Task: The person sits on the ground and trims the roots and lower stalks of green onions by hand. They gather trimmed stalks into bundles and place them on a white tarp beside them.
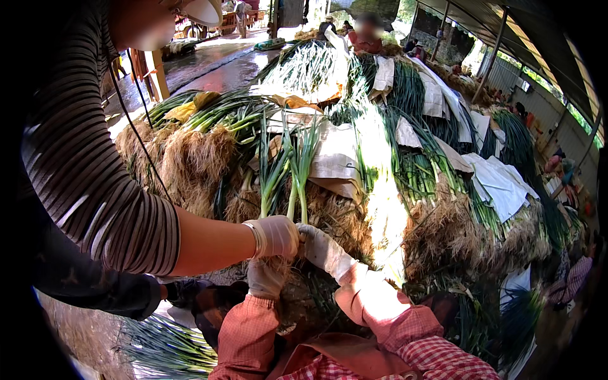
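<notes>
Several green onion stalks [298, 185] stand upright before me, leaves up. My right hand [325, 249], in a pale glove, closes around their lower ends. My gloved left hand [266, 279] is just below, beside a tuft of roots [281, 262]; its fingers are hidden. From the left a co-worker's gloved hand [278, 236] reaches across above my left hand, meeting my right fingertips at the stalks. What that hand grips is mostly covered.
A large heap of green onions with brown roots [197, 154] rises ahead, partly covered by pale sheets [335, 147]. The co-worker's striped sleeve [95, 156] fills the left side. More green onions [166, 342] lie at lower left. Other people sit along the heap.
</notes>
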A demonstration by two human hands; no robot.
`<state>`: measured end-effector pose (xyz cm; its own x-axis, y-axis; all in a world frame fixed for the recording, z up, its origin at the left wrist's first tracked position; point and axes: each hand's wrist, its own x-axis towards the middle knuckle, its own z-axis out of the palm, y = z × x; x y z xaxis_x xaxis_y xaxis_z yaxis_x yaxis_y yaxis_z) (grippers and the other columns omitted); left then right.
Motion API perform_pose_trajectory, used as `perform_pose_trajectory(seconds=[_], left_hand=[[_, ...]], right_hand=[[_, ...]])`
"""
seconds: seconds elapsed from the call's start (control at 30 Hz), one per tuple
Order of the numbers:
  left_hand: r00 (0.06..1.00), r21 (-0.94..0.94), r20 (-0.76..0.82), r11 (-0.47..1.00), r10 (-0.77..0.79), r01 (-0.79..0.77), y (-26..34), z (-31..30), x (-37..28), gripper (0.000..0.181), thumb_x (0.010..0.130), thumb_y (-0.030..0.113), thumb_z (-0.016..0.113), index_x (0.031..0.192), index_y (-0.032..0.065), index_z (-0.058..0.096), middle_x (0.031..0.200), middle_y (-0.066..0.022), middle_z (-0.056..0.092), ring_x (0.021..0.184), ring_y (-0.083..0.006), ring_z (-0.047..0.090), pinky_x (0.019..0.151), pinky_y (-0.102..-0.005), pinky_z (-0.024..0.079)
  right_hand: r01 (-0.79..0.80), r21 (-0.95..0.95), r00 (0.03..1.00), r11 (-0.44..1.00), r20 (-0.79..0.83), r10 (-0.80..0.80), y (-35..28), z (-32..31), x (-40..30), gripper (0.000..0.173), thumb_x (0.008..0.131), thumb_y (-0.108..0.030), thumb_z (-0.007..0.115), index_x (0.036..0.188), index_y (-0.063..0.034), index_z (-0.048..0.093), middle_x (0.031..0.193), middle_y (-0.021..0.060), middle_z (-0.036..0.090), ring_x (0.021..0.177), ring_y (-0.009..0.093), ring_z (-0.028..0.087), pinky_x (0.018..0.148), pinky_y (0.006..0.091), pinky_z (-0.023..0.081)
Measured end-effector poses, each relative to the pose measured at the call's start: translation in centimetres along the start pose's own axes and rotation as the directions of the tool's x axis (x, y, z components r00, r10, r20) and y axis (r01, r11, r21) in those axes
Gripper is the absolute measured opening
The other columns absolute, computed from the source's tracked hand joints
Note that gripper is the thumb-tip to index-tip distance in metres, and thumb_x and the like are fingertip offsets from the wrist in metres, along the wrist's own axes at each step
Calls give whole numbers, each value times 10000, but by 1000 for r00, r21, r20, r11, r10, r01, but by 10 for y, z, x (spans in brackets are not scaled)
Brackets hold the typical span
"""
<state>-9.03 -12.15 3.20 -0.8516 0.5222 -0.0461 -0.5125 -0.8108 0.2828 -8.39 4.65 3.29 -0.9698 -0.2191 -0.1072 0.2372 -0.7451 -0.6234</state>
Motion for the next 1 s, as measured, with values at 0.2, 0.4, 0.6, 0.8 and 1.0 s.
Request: perform_pose_trajectory(seconds=[0.2, 0.4, 0.6, 0.8, 1.0], left_hand=[[1000, 2, -26, 1000, -18, 18, 5, -6, -4, 452, 909, 319, 495, 1255, 32, 445, 1220, -104, 531, 1078, -242, 543, 857, -359, 489], [991, -48, -137, 999, -4, -2, 0, -3, 2, 415, 923, 296, 471, 1250, 41, 453, 1182, -96, 553, 1005, -227, 574, 795, -340, 507], [986, -140, -89, 982, -141, 128, 1, -1, 12, 402, 918, 305, 480, 1232, 54, 468, 1142, -84, 572, 959, -205, 583, 706, -321, 488], [698, -923, -294, 384, -652, -30, 15, 34, 35, 388, 913, 313, 488, 1214, 68, 483, 1103, -71, 591, 913, -184, 592, 617, -303, 468], [297, -434, -709, 64, -640, -899, 6, 99, 64, 375, 908, 321, 497, 1196, 81, 497, 1063, -59, 610, 867, -163, 602, 527, -284, 449]], right_hand=[[42, -137, 998, 990, -34, -47, -4, 32, -13, 298, 924, -246, 448, 1120, -53, 561, 971, 30, 621, 834, 147, 595, 756, 283, 476], [32, -170, 999, 985, 16, -30, -5, 15, -10, 339, 936, -252, 431, 1175, -34, 531, 1044, 37, 604, 930, 137, 572, 810, 312, 469], [33, -169, 999, 985, 5, -32, -4, 17, -10, 362, 932, -244, 422, 1205, -24, 514, 1061, 78, 596, 915, 161, 569, 795, 312, 467], [-44, -69, 989, 997, -141, 34, -3, 5, 1, 307, 877, -193, 509, 1110, -11, 590, 898, 56, 585, 722, 145, 529, 703, 319, 479], [135, -164, 922, 977, -339, -185, -42, 10, -21, 335, 898, -279, 466, 1053, -19, 609, 833, 30, 558, 673, 111, 478, 649, 263, 452]])
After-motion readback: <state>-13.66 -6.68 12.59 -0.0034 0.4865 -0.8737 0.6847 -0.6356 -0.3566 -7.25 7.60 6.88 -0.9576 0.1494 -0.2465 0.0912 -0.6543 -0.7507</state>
